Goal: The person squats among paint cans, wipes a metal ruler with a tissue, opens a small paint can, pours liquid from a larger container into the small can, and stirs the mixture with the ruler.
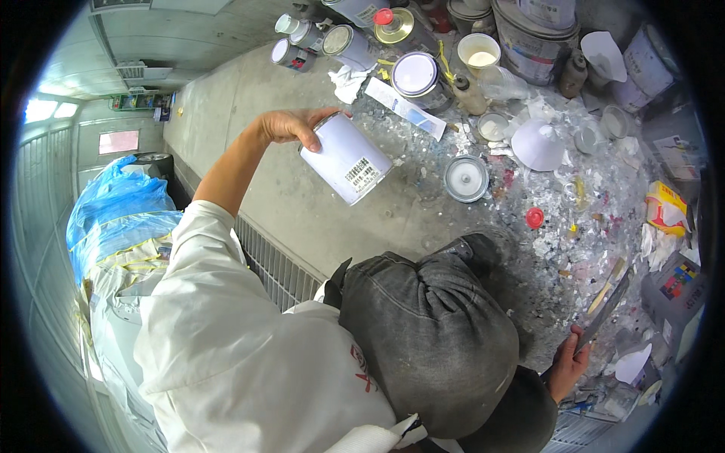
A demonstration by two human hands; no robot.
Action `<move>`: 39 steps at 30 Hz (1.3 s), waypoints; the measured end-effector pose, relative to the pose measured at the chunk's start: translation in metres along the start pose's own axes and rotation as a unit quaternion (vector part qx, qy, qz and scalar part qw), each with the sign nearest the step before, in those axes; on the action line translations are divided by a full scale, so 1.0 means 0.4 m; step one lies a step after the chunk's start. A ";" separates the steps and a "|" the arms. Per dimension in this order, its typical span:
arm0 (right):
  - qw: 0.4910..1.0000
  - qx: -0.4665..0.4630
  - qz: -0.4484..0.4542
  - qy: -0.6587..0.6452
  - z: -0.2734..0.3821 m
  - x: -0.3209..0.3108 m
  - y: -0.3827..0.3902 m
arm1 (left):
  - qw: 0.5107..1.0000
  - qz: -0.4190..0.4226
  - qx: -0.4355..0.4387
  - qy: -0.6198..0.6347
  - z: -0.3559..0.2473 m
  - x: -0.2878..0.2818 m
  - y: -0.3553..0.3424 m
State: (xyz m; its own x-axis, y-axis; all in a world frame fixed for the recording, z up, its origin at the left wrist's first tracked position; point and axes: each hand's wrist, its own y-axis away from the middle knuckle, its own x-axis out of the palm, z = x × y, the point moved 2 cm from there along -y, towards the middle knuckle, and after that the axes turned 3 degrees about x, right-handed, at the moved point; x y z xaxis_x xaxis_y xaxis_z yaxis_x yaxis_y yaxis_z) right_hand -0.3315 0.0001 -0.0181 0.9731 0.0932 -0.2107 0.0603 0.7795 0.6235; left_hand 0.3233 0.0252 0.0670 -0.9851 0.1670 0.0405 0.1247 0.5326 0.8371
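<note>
My left hand is wrapped round the end of a pale metal can with a label on its side. The can is tilted in the air over the concrete floor. Low on the right, my right hand grips one end of a long, flat, dark grey strip; I cannot tell if it is a stirring stick or a blade. A wooden-handled brush or stick lies beside that strip. On the floor right of the can rests a round grey lid with white in its middle.
Several cans, including a lidded one, and a large bucket stand at the back. A white paper cone, a red cap and scraps litter the paint-spotted floor. A floor grate and blue plastic sheeting are at left.
</note>
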 end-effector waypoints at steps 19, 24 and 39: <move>0.997 -0.052 -0.047 -0.013 -0.025 -0.034 0.058 | 0.808 0.126 0.135 -0.560 -0.411 0.438 -0.255; 0.992 0.016 -0.052 -0.111 -0.069 -0.068 0.084 | 0.725 0.177 0.226 -0.626 -0.549 0.750 -0.400; 0.984 0.063 -0.087 -0.144 -0.159 -0.134 0.197 | 0.774 0.369 0.098 -0.505 -0.784 1.001 -0.728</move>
State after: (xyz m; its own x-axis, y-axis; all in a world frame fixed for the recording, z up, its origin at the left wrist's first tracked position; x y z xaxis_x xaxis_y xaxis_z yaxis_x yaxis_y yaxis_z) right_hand -0.3929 0.0957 -0.0055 0.9672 -0.2283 -0.1113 0.2407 0.6837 0.6889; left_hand -0.1445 -0.3233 0.0108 -0.0546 0.9966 -0.0624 0.7230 0.0826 0.6859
